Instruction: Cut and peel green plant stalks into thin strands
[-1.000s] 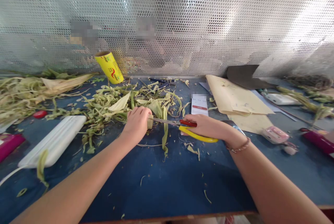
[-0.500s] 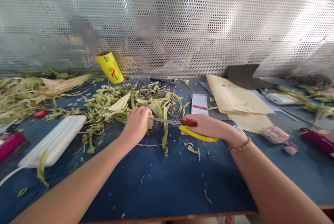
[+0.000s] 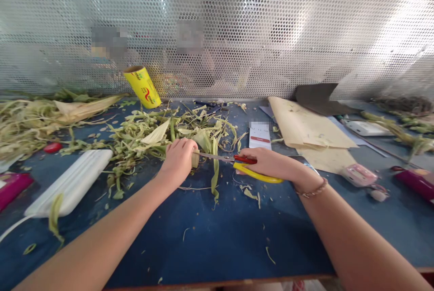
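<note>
My left hand [image 3: 179,159] is closed round a small pale-green rolled piece [image 3: 195,158], whose end shows at the fingertips. In my right hand [image 3: 262,162] are scissors [image 3: 257,176] with one red and one yellow handle. Their blades point left, with the tips at the rolled piece. A long green leaf strip [image 3: 215,173] hangs down by the blades. Behind my left hand lies a heap of green leaf scraps [image 3: 139,132] on the blue table [image 3: 217,241].
At the back stands a yellow cardboard tube [image 3: 142,87] before a perforated metal screen [image 3: 230,19]. A white power strip [image 3: 71,182] lies left. Right are brown paper [image 3: 308,123], a phone [image 3: 260,135], a pink case [image 3: 360,174] and a purple object [image 3: 415,184].
</note>
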Demonstrator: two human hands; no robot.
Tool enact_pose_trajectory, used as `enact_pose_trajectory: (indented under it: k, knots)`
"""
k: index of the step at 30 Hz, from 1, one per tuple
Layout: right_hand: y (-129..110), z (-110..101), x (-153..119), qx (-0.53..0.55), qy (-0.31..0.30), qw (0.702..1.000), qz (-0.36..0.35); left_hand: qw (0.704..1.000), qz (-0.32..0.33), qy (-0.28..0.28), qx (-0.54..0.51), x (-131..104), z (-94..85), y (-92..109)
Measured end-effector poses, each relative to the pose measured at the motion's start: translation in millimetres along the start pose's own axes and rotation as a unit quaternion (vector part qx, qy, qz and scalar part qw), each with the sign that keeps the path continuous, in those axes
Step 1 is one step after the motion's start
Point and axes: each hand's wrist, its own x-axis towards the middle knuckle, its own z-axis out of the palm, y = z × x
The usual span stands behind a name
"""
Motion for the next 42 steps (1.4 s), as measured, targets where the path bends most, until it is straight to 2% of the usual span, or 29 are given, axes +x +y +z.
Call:
enact_pose_trajectory:
  k: [9,16,26,42]
  knots:
    - [-4.3,-2.5,-2.3,-0.017,-0.001,1.000,0.007,1.000,0.000,0.001,0.006,-1.4,-0.6,-0.2]
    - [1.0,-1.7,-1.1,-0.035,-0.001,0.999,0.006,0.999,-0.009,0.028,0.031,-1.2,-3.8,-4.0]
    - [-5.0,-3.5,-8.7,-0.063,-0.029,0.997,0.015,0.998,-0.021,0.028,0.048,-0.9,-5.9,-3.8]
    - [-7.8,-1.9,-8.9,-0.053,-0.022,0.998,0.019,0.999,-0.024,0.031,0.013,-0.5,-5.2,-0.7]
